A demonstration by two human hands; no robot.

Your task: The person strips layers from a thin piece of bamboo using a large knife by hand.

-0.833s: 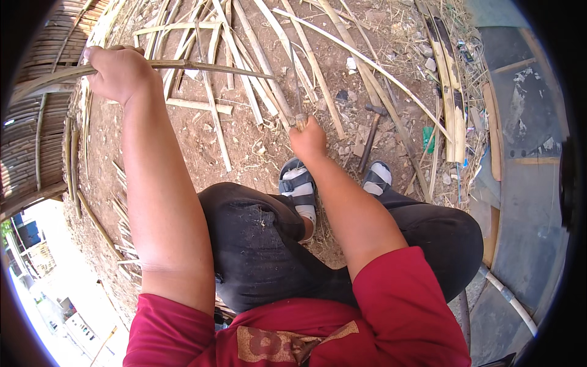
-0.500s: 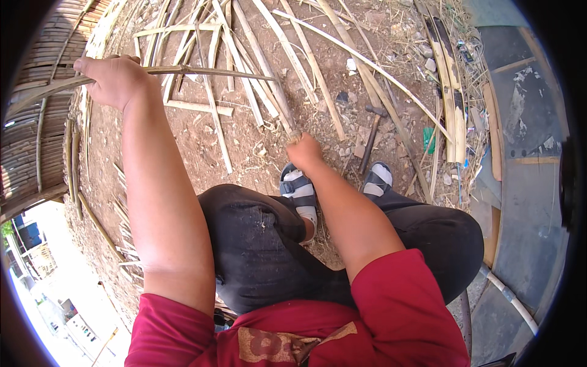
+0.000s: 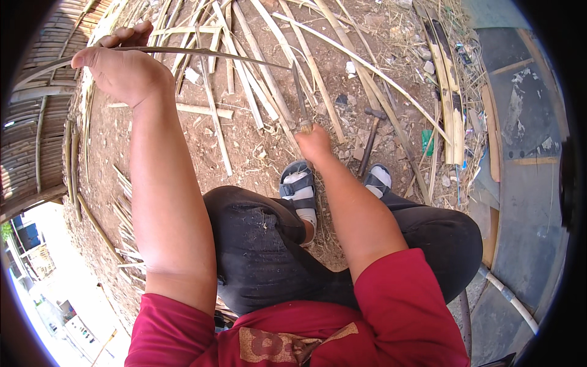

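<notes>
My left hand [image 3: 125, 73] is raised at the upper left, thumb under a long, thin bamboo strip [image 3: 202, 52] and fingers loosely lifted and curled over it. The strip runs sideways, bowing down at the left and tapering at the right. My right hand [image 3: 314, 144] is closed round the handle of a narrow, dark-bladed knife [image 3: 299, 92] in front of my feet. The blade points away from me, its tip close to the strip's right end; whether they touch I cannot tell.
Split bamboo pieces [image 3: 263, 61] lie strewn over the dirt ahead. A hammer [image 3: 370, 139] rests near my right sandal [image 3: 378, 177]. Thicker bamboo lengths [image 3: 452, 92] lie at the right beside dark panels [image 3: 526, 122]. A bamboo slat wall [image 3: 27, 140] stands left.
My left hand has risen a little, its fingers loosening, and the strip has risen with it. My right hand has shifted slightly right and nearer; the knife blade now shows clearly, apart from the bamboo behind.
</notes>
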